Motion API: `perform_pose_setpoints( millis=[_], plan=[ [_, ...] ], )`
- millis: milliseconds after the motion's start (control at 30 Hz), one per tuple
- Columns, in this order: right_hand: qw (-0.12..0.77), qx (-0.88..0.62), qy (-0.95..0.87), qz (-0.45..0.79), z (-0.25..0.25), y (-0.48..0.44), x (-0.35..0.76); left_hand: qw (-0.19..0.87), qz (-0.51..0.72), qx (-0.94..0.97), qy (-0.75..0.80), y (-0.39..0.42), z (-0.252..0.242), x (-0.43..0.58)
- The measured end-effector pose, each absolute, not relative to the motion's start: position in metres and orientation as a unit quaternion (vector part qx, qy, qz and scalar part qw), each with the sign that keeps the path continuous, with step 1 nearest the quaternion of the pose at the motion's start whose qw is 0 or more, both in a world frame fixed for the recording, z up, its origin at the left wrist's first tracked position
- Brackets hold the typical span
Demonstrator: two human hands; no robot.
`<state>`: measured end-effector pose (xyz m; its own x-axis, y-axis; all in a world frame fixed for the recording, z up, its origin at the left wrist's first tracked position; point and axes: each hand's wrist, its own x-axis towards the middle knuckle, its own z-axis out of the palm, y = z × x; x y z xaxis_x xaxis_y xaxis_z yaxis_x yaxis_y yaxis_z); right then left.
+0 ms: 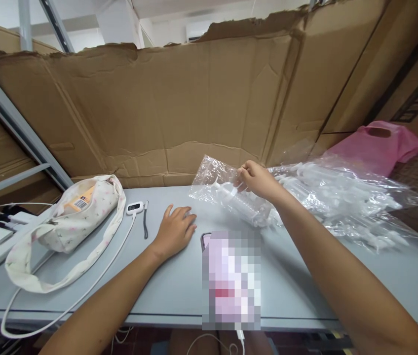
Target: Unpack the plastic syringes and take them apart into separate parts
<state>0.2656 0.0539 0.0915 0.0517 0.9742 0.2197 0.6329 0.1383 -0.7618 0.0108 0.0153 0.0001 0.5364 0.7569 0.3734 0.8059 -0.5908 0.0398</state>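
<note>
Closest up, what looks like a pale pink phone (229,281), mostly masked by blocky blur, sits between the two forearms (120,298), nearer the body than either hand; a white lead (240,336) drops from its lower end at the edge of the grey table (168,291); now out to the right hand (256,178), thumb and fingertips drawn together, and they seem to be pinching the film of a see-through bag (227,195), the exact grip too small to settle; over to the left hand (175,229), palm down on the table, fingers loosely spread, holding nothing; so what could go wrong? That film looks thin, so a hard tug on one small pinch could tear it or slip free, and the white plastic pieces (246,207) inside could tumble out; a low sweep of the right arm might also drag the phone off the edge; and the bag itself lies just under and to the left of the right hand, ahead and to the right of the left one; other bags (342,192) are heaped to the right hand's right; a small white gadget (135,207) rests ahead and left of the left hand, a flowered cloth bag (83,222) farther left.
</note>
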Motion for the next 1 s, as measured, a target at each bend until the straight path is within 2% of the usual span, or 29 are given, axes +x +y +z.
perform_pose_setpoints(
  millis=[100,200,333,433,667,800,1000],
  plan=[
    [0.370,-0.617,-0.653,0.236,0.090,0.055,0.263,0.099,-0.202,-0.856,-0.466,0.017,0.002,0.006],
    [0.359,-0.614,-0.659,0.244,0.088,0.057,0.259,0.066,-0.273,-0.831,-0.480,0.016,0.006,0.006],
    [0.347,-0.609,-0.665,0.255,0.087,0.056,0.255,-0.148,-0.421,-0.755,-0.481,0.014,0.012,0.012],
    [0.347,-0.582,-0.670,0.305,0.087,0.053,0.253,-0.313,-0.470,-0.688,-0.456,0.017,0.018,0.015],
    [0.333,-0.526,-0.699,0.351,0.086,0.048,0.251,-0.556,-0.336,-0.657,-0.381,0.028,0.043,0.012],
    [0.339,-0.517,-0.702,0.353,0.083,0.048,0.251,-0.591,-0.347,-0.614,-0.392,0.036,0.050,0.018],
    [0.394,-0.498,-0.702,0.322,0.079,0.051,0.253,-0.570,-0.392,-0.590,-0.415,0.045,0.049,0.029]
  ],
)
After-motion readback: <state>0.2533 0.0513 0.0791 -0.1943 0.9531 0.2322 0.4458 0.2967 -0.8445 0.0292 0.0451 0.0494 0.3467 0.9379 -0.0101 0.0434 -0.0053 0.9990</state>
